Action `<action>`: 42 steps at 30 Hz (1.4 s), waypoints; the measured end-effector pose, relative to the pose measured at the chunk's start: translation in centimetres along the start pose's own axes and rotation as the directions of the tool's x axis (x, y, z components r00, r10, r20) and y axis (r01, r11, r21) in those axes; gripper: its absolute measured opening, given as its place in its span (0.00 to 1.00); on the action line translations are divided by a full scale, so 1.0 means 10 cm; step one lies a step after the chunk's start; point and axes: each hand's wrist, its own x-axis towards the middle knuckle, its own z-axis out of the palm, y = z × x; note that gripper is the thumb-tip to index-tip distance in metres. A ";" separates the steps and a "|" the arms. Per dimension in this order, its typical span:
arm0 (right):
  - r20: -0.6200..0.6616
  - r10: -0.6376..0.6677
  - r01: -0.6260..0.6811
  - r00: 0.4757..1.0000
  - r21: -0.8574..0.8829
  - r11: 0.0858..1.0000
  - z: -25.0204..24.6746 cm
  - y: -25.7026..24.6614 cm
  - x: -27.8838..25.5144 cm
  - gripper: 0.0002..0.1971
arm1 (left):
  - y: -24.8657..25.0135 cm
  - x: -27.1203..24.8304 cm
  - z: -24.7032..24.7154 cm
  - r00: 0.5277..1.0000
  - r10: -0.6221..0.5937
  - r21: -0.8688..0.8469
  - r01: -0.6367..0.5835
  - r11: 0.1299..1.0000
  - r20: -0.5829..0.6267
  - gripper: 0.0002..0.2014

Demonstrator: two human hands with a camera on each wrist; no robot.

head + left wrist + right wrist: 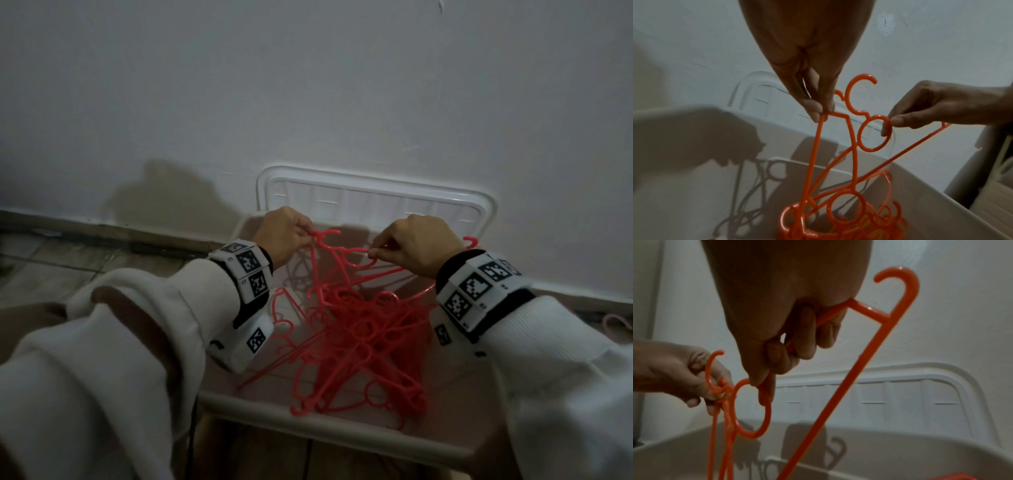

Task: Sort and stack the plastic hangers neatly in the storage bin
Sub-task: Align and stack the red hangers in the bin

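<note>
A tangle of several red plastic hangers (363,339) lies in the pale storage bin (308,421). Over the bin's far side, my left hand (306,236) pinches one raised hanger (849,123) at its shoulder, just beside the hook. My right hand (375,251) pinches the ring (875,133) below that hook between thumb and forefinger. The other right fingers (807,337) curl round a second hanger (879,337), whose hook (471,241) sticks out past the hand. The raised hanger's lower end hangs down into the pile.
The bin's white lid (376,198) leans upright against the wall right behind the bin. Tiled floor and a skirting edge run to the left. A pale pink hanger (616,323) lies on the floor at the far right.
</note>
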 end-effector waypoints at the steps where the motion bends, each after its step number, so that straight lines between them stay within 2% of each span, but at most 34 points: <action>1: -0.011 -0.004 0.004 1.000 -0.007 1.000 0.00 -0.01 0.00 0.18 | -0.04 0.01 -0.01 1.000 -0.016 -0.010 0.016 1.000 -0.019 0.06; 5: 0.029 -0.070 0.072 0.997 -0.065 0.995 0.03 -0.07 -0.01 0.16 | -0.08 0.02 -0.04 0.999 -0.041 -0.101 0.038 0.994 -0.029 0.05; 8: 0.100 -0.111 0.123 0.989 -0.115 0.986 0.13 -0.10 0.02 0.17 | -0.12 0.06 -0.04 0.998 -0.058 -0.066 0.055 0.996 -0.032 0.05; 11: 0.077 -0.084 0.095 0.993 -0.158 0.983 0.18 -0.08 0.03 0.16 | -0.25 0.09 -0.11 0.987 -0.122 0.053 0.128 0.990 -0.105 0.06; 13: -0.006 -0.060 0.058 0.998 -0.162 0.985 0.18 -0.04 0.04 0.15 | -0.34 0.07 -0.17 0.985 -0.135 0.244 0.157 0.957 -0.107 0.10; 15: -0.070 0.004 -0.011 0.998 -0.104 0.995 0.17 0.00 0.03 0.14 | -0.40 0.00 -0.21 0.992 -0.122 0.443 0.120 0.889 -0.023 0.15; 18: -0.043 0.093 -0.093 0.995 0.009 0.996 0.23 0.04 0.06 0.13 | -0.37 -0.15 -0.16 0.968 -0.161 0.721 -0.027 0.693 0.191 0.21; 19: -0.023 0.116 -0.114 0.993 0.071 0.991 0.26 0.03 0.07 0.13 | -0.36 -0.19 -0.13 0.955 -0.145 0.749 -0.102 0.655 0.257 0.21; 21: 0.009 0.141 -0.140 0.990 0.196 0.970 0.34 0.00 0.11 0.13 | -0.36 -0.22 -0.07 0.931 -0.107 0.745 -0.206 0.635 0.348 0.20; 23: 0.043 0.131 -0.137 0.990 0.234 0.962 0.43 -0.06 0.16 0.13 | -0.37 -0.24 -0.06 0.926 -0.087 0.756 -0.242 0.609 0.367 0.17; 27: 0.125 0.077 -0.106 0.989 0.241 0.965 0.57 -0.24 0.20 0.13 | -0.29 -0.26 -0.01 0.908 -0.100 0.822 -0.315 0.475 0.406 0.16; 29: 0.142 0.082 -0.113 0.987 0.228 0.967 0.58 -0.31 0.19 0.14 | -0.24 -0.24 -0.02 0.911 -0.062 0.788 -0.316 0.528 0.407 0.13; 32: 0.096 0.098 -0.108 0.991 0.104 0.989 0.51 -0.31 0.20 0.15 | -0.23 -0.19 -0.08 0.916 -0.012 0.696 -0.296 0.654 0.401 0.10; 36: -0.016 0.061 -0.062 0.998 -0.035 0.997 0.43 -0.21 0.22 0.14 | -0.22 -0.14 -0.14 0.924 -0.008 0.662 -0.267 0.701 0.382 0.13; 42: 0.015 0.132 -0.132 0.991 -0.011 0.991 0.41 -0.13 0.20 0.14 | -0.24 -0.12 -0.19 0.939 -0.081 0.613 -0.151 0.776 0.333 0.09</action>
